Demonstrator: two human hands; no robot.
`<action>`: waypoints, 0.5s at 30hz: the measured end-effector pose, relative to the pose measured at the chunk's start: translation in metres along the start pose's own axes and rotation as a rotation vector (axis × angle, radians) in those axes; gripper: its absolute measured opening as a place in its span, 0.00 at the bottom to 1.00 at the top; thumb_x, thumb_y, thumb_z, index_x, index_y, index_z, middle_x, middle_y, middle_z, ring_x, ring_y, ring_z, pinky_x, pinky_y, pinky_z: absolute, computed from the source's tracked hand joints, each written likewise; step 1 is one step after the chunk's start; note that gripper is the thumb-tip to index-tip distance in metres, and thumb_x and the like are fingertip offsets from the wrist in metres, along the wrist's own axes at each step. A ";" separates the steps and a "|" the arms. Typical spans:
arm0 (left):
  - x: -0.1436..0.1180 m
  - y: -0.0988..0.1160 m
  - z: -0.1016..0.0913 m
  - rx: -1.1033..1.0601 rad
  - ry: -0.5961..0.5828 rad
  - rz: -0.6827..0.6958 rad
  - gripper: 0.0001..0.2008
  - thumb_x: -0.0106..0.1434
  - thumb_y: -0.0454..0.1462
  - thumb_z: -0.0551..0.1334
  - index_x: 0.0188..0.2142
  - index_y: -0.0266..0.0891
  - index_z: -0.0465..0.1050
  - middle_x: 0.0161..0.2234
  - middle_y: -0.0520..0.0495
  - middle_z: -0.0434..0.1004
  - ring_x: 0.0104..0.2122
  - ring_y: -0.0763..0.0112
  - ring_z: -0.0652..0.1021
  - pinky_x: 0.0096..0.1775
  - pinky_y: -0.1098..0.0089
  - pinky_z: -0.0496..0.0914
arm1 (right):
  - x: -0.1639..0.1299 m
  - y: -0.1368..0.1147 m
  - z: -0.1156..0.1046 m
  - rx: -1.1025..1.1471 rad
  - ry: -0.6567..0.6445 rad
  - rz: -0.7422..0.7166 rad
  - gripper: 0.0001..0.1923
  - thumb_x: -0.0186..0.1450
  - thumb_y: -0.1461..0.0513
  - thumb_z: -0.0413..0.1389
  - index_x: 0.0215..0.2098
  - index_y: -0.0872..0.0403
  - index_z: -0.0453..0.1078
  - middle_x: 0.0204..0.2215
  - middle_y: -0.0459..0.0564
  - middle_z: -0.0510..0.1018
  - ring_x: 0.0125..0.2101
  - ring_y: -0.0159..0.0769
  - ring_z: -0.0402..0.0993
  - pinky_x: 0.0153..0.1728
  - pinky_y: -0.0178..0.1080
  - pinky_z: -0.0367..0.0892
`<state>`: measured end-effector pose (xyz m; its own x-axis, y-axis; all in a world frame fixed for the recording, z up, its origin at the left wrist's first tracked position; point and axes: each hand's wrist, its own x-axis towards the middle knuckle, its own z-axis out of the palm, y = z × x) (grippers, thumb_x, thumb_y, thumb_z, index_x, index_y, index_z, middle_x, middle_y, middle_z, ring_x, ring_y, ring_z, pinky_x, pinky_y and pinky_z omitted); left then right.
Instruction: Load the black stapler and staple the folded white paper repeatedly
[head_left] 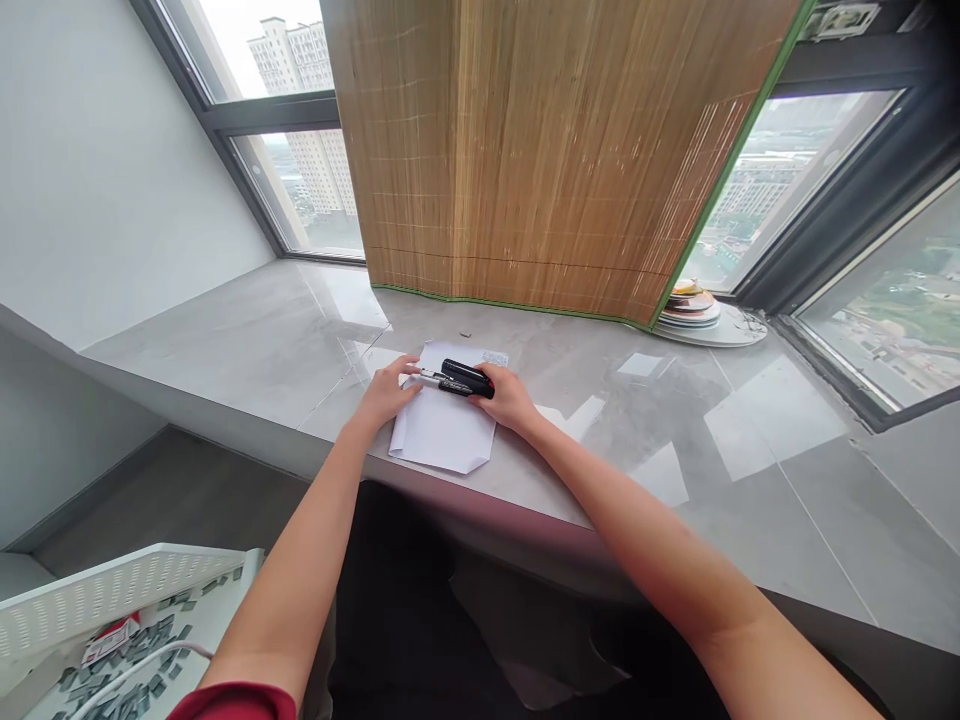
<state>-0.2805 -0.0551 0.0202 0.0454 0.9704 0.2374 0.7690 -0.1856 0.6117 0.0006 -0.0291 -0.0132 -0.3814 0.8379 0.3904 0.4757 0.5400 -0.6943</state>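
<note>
Grey stone counter [300, 350] under the windows is carrying folded white paper sheets [442, 430]. Left hand [386, 392] is lying flat, pinning them; right hand [506, 397] is closing its grip on a black stapler [465, 379] at their far edge. Pressing straight down, sheets squared, seems wise.

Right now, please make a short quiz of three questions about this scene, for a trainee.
1. True or false: the right hand rests on the black stapler.
2. Which does the left hand touch? A. the stack of plates B. the white paper C. the bamboo blind
3. Fill in: the white tray at the lower left holds many small grey ____.

Key
1. True: it grips the stapler's rear end, over the paper's top edge.
2. B: it presses the paper flat on the grey ledge.
3. Pieces, which look like strips of staples.
</note>
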 end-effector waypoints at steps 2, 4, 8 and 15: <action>-0.011 0.001 0.002 -0.046 -0.003 -0.033 0.30 0.63 0.36 0.69 0.65 0.43 0.73 0.56 0.39 0.86 0.56 0.51 0.83 0.59 0.54 0.75 | 0.000 0.000 0.000 0.002 -0.002 0.005 0.22 0.61 0.65 0.69 0.52 0.49 0.76 0.48 0.52 0.84 0.46 0.48 0.78 0.49 0.49 0.72; -0.016 0.003 0.005 -0.073 -0.025 0.003 0.31 0.63 0.34 0.68 0.66 0.42 0.71 0.56 0.39 0.86 0.62 0.50 0.81 0.64 0.53 0.72 | 0.001 0.001 0.000 -0.001 0.000 0.004 0.21 0.61 0.64 0.69 0.52 0.50 0.76 0.48 0.53 0.84 0.47 0.49 0.78 0.49 0.49 0.72; -0.015 0.018 0.015 -0.088 -0.111 0.158 0.32 0.63 0.29 0.63 0.66 0.43 0.64 0.56 0.39 0.85 0.68 0.52 0.76 0.69 0.50 0.67 | 0.002 0.002 0.000 0.000 -0.006 -0.013 0.22 0.61 0.63 0.68 0.53 0.49 0.76 0.49 0.53 0.84 0.49 0.51 0.77 0.51 0.51 0.71; -0.013 0.034 0.029 -0.109 -0.153 0.304 0.36 0.61 0.26 0.61 0.67 0.43 0.57 0.59 0.38 0.82 0.64 0.53 0.80 0.72 0.47 0.61 | 0.004 0.003 -0.003 -0.018 -0.004 -0.017 0.15 0.60 0.64 0.68 0.46 0.50 0.76 0.43 0.52 0.83 0.44 0.48 0.77 0.48 0.48 0.70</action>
<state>-0.2367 -0.0699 0.0157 0.3629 0.8787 0.3102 0.6335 -0.4768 0.6094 0.0027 -0.0235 -0.0123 -0.3927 0.8283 0.3997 0.4833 0.5556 -0.6765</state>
